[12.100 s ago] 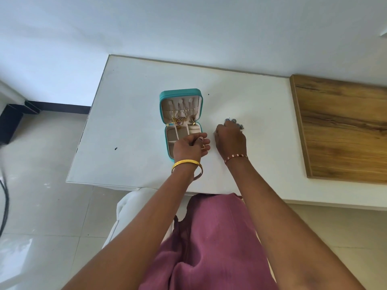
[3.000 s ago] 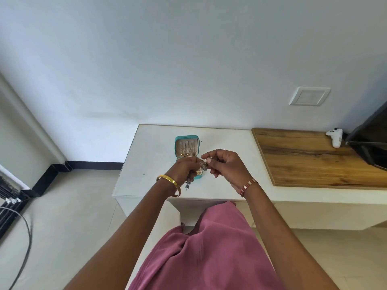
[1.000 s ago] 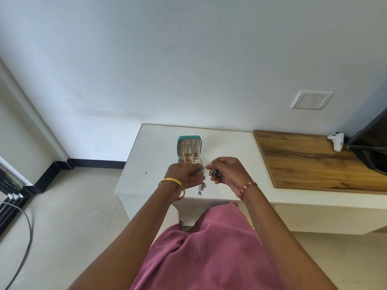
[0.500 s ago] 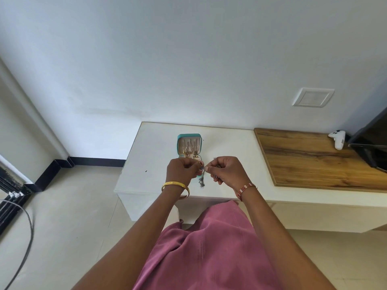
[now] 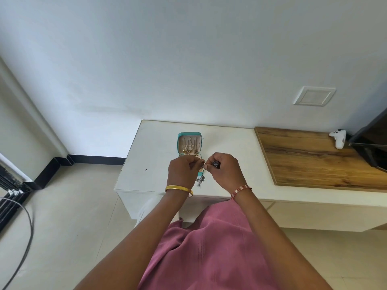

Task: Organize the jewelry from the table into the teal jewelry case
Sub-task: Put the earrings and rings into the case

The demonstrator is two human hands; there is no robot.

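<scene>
The teal jewelry case [image 5: 189, 143] lies open on the white table [image 5: 155, 151], its cream lid holding several gold pieces. Both hands hover just in front of the case, above the table. My left hand [image 5: 181, 171] pinches the top of a silver dangling earring [image 5: 200, 181], which hangs down between the hands. My right hand [image 5: 225, 170] is curled around a second dark silver earring [image 5: 216, 163] and pinches near the same spot. The case's lower tray is mostly hidden behind my hands.
A wooden board [image 5: 314, 155] covers the table's right part, with a white game controller [image 5: 338, 138] and a dark screen [image 5: 374, 141] at its far end. A wall plate [image 5: 314, 96] sits above. A cable [image 5: 25, 237] runs along the floor at left.
Both hands have stayed raised in front of the case and moved slightly closer together. The silver earring still dangles between them.
</scene>
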